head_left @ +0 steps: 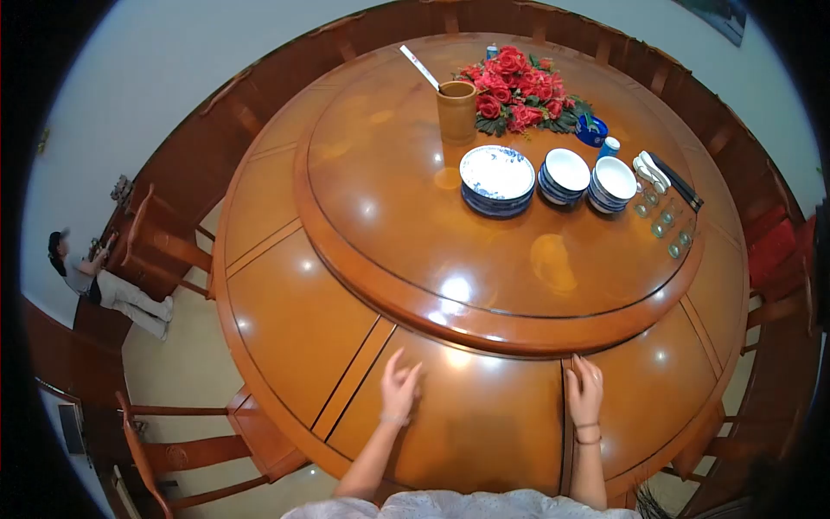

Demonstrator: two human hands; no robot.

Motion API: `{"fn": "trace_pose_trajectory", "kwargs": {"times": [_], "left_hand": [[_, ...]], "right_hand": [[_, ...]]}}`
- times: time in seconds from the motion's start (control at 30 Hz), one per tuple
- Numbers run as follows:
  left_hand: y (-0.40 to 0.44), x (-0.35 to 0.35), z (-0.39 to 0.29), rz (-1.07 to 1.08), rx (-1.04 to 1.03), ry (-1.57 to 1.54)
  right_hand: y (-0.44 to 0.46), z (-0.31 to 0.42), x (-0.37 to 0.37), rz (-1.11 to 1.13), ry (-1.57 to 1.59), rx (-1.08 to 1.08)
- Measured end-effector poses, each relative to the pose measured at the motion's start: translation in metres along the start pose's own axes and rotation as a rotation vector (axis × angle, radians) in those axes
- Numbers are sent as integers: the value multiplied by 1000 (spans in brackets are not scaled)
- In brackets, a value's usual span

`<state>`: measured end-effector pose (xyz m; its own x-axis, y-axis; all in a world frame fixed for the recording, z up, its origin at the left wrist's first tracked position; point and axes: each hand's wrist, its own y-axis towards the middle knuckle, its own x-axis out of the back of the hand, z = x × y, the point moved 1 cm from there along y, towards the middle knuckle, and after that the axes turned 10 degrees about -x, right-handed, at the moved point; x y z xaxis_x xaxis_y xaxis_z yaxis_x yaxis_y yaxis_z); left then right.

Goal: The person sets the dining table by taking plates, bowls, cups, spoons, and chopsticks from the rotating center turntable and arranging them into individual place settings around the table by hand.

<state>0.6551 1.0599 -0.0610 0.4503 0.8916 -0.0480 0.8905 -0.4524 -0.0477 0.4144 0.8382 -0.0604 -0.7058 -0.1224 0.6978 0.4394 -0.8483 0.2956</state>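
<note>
My left hand [400, 389] hovers over the near part of the round wooden table [285, 329], fingers a little bent and apart, holding nothing. To its right, my right hand [585, 388] is open and bare too, close to the rim of the raised turntable [415, 327]. On the turntable sits a stack of blue-and-white plates [498, 171]. Beside it stand two stacks of bowls, the left bowls [566, 169] and the right bowls [615, 177]. White spoons [650, 171], dark chopsticks [676, 182] and several small glasses [664, 221] lie or stand farther right.
A tan cylindrical holder [457, 114] with a white stick leaning out stands behind the plates, next to red artificial flowers [519, 91]. A blue ashtray [592, 130] is at the right. Wooden chairs [194, 451] ring the table. Another person [104, 281] is at the far left.
</note>
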Motion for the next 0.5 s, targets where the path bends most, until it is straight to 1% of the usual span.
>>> {"fn": "trace_pose_trajectory", "kwargs": {"times": [0.03, 0.1, 0.17, 0.2, 0.23, 0.3, 0.33, 0.37, 0.4, 0.43, 0.47, 0.5], "left_hand": [[-33, 31, 14, -105, 41, 4], [-96, 80, 18, -235, 108, 204], [-146, 119, 31, -303, 132, 267], [-157, 130, 31, -305, 140, 272], [-170, 139, 31, -300, 150, 259], [-189, 149, 28, -299, 167, 246], [-187, 148, 21, -294, 187, 157], [-186, 147, 16, -286, 208, 70], [-184, 148, 16, -278, 215, 74], [-180, 149, 18, -281, 140, 67], [-179, 148, 20, -281, 67, 59], [-179, 146, 21, -261, 75, 63]], "right_hand": [[-26, -14, 14, -33, -5, -74], [-68, -27, 47, -41, 29, -229], [-105, -47, 64, -34, 77, -439], [-116, -47, 70, -66, 38, -376], [-128, -47, 75, -56, 33, -380], [-139, -41, 82, 25, 44, -341], [-142, -39, 85, 46, 31, -291], [-143, -35, 89, 50, 27, -296], [-143, -31, 94, 111, 4, -241], [-144, -28, 99, 168, -21, -188], [-146, -28, 106, 162, -29, -204], [-148, -30, 111, 205, -56, -198]]}}
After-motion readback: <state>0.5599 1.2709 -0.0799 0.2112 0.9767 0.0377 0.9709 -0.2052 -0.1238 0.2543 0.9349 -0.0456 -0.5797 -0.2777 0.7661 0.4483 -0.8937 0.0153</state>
